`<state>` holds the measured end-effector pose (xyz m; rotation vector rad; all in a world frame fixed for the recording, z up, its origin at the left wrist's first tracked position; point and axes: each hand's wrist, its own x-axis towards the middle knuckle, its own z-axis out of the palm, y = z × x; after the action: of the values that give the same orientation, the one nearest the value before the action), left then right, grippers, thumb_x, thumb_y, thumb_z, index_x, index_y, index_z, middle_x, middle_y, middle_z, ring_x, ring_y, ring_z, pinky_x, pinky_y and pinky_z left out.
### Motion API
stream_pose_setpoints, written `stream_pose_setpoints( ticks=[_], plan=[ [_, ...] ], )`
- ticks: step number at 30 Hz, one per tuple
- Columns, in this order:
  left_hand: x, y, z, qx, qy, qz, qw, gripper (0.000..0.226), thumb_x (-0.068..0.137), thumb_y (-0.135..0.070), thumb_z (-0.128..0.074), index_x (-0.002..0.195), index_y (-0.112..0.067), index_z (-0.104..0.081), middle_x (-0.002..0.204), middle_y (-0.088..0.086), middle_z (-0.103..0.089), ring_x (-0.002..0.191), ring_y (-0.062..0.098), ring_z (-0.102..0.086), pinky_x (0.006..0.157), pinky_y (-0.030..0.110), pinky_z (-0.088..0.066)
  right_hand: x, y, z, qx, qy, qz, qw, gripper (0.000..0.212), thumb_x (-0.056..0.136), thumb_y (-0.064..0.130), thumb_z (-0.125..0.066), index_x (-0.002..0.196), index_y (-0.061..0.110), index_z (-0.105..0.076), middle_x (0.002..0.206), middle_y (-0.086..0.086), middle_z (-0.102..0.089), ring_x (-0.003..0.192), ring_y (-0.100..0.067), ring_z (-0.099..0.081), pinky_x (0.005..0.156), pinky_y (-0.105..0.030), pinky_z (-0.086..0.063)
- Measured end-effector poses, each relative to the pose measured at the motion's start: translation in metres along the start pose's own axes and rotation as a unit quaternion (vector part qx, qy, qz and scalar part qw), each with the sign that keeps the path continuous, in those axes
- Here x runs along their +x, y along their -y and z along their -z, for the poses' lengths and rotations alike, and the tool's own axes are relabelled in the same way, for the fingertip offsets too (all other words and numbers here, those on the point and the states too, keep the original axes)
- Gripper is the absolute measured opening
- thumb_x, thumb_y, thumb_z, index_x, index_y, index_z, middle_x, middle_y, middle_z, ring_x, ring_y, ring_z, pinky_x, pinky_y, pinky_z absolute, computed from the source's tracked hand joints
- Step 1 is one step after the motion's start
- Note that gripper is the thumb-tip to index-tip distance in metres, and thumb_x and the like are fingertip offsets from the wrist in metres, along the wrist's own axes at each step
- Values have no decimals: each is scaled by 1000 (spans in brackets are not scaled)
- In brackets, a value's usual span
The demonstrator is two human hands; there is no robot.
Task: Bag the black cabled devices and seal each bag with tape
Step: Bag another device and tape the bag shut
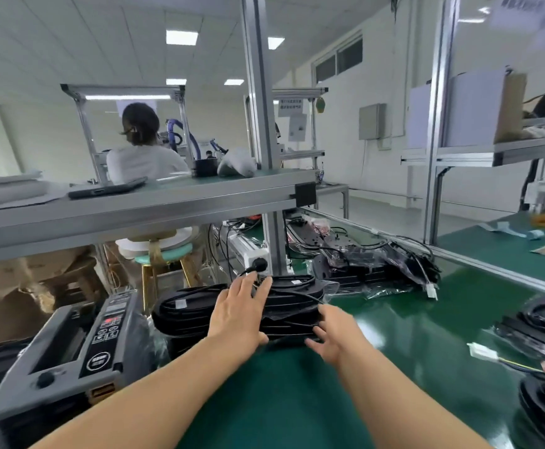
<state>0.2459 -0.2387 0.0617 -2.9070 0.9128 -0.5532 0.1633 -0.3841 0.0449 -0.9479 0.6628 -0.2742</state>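
**A:** What's nearest?

**B:** A glossy green mat (394, 367) covers the bench. A grey tape machine (70, 351) stands at its left edge.

**A:** And the hands?

**B:** The left hand (238, 306) lies flat on a stack of black devices (183, 312) mid-mat, fingers straight. The right hand (332, 335) grips the stack's right end, with fingers bent over it and thumb beneath.

**A:** Behind that?

**B:** A heap of bagged devices (378, 267) lies farther back, beside an aluminium post (274, 247). More black devices (539, 322) sit at the right edge.

**A:** The room?

**B:** A metal shelf (135, 209) above the bench holds a phone (107, 189). Beyond it, a person (144, 157) sits on a stool (161, 257), back turned. The walls are white and the ceiling lights (182, 37) are lit.
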Motion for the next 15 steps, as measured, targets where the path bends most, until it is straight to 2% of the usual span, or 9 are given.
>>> stream_pose_setpoints(
  ticks=[3, 4, 6, 8, 10, 12, 14, 15],
  plan=[
    [18, -2, -8, 34, 33, -6, 999, 121, 76, -49, -81, 157, -28, 6, 165, -1, 3, 151, 26, -2, 121, 40, -14, 8, 5, -6, 40, -1, -17, 999, 9, 100, 12, -49, 108, 11, -53, 119, -13, -46, 124, -30, -48, 91, -51, -46],
    [22, -3, -9, 39, 47, -9, 998, 122, 76, -48, -81, 157, -29, 8, 166, -3, 6, 152, 27, -1, 121, 41, -14, 9, 5, -9, 46, 0, -19, 999, 5, 100, 12, -49, 101, 12, -54, 114, -13, -47, 122, -30, -49, 88, -50, -46],
    [27, -8, -12, 38, 79, -12, 996, 117, 80, -42, -79, 157, -31, 8, 166, -5, 10, 152, 29, 2, 120, 42, -18, 13, 3, -12, 52, 0, -25, 998, 12, 100, 12, -48, 89, 13, -52, 111, -13, -47, 117, -30, -50, 86, -50, -48],
    [27, -13, -13, 29, 98, -12, 995, 103, 88, -27, -75, 158, -31, 0, 166, -3, 7, 152, 30, -1, 117, 42, -30, 14, 1, -13, 58, -3, -30, 998, 13, 101, 12, -48, 89, 12, -50, 117, -11, -46, 116, -27, -48, 90, -51, -48],
    [26, -15, -12, 22, 81, -12, 996, 86, 91, -11, -69, 155, -26, -14, 163, -2, -8, 148, 30, -14, 108, 40, -41, 14, -1, -13, 62, -7, -38, 997, 13, 101, 12, -48, 88, 14, -50, 119, -11, -47, 116, -26, -48, 94, -51, -47],
    [24, -15, -9, 28, 55, -13, 998, 76, 90, -4, -67, 149, -21, -24, 155, -1, -23, 138, 28, -29, 98, 38, -47, 14, -4, -10, 61, -5, -42, 997, 8, 102, 13, -47, 98, 13, -54, 127, -12, -51, 122, -26, -50, 101, -50, -45],
    [20, -14, -7, 30, 43, -10, 999, 70, 88, -4, -68, 144, -18, -29, 148, -1, -30, 130, 27, -37, 93, 37, -48, 10, -6, -6, 54, 5, -47, 997, 24, 103, 15, -46, 124, 12, -57, 145, -15, -47, 132, -27, -47, 108, -49, -41],
    [17, -13, -6, 32, 35, -13, 999, 68, 88, -4, -69, 142, -17, -31, 145, -1, -32, 127, 26, -39, 91, 37, -48, 8, -7, -5, 55, 9, -47, 997, 28, 103, 16, -47, 129, 12, -56, 150, -16, -44, 134, -28, -46, 110, -49, -40]
  ],
)
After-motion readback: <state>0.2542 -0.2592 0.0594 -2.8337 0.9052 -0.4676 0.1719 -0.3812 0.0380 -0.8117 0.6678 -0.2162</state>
